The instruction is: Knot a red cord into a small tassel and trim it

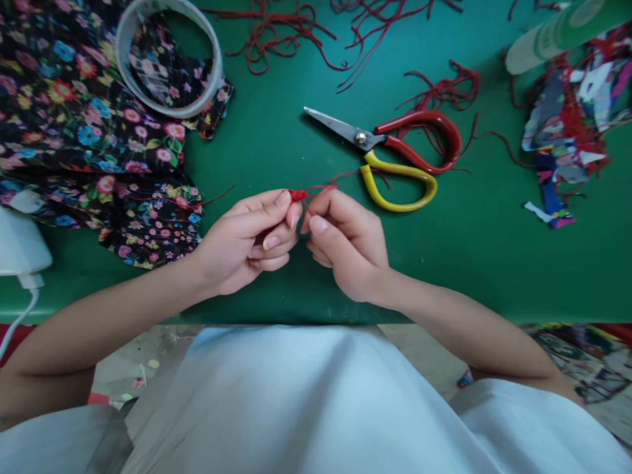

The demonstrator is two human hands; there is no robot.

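Between thumb and fingertips, my left hand (254,237) pinches a small red knotted piece (297,195). A thin red cord (320,189) runs from the knot toward my right hand (348,243), whose thumb and forefinger are closed on it. Both hands hover near the front part of the green table, close together. Just beyond my right hand lies a pair of scissors (363,138), blades apart, with one red and one yellow handle. The far end of the cord passes near the yellow handle.
Black floral fabric (64,112) covers the left, with a clear tape roll (217,72) on it. Red cord tangles (276,29) lie at the back. A green-and-white bottle (553,39) and mixed fabric scraps (563,138) are at right. A white device (22,247) with a cable sits at left.
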